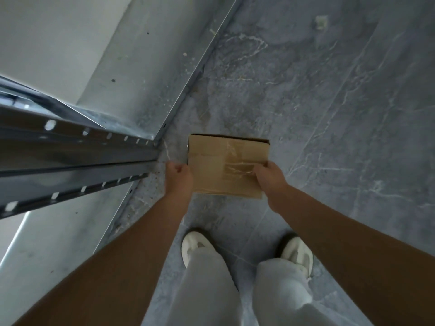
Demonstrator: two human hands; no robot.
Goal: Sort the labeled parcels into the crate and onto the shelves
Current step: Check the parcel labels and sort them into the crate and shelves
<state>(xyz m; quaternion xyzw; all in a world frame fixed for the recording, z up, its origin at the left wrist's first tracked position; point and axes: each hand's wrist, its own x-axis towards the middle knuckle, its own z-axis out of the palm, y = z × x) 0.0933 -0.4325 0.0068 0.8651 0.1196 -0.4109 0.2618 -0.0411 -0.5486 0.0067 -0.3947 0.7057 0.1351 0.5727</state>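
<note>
A flat brown cardboard parcel [226, 165] with clear tape across its top hangs above the floor in front of me, held level between both hands. My left hand [178, 176] grips its left edge. My right hand [269, 177] grips its right near corner, thumb on the taped top. No label shows on the face I see. The metal shelf unit [131, 74] stands just left of the parcel, its lower shelf bare. No crate is in view.
A slotted grey upright post [77, 158] of the shelf unit juts in from the left at hand height. Grey marbled tile floor [329, 102] spreads to the right. My two white shoes [195, 245] stand below the parcel.
</note>
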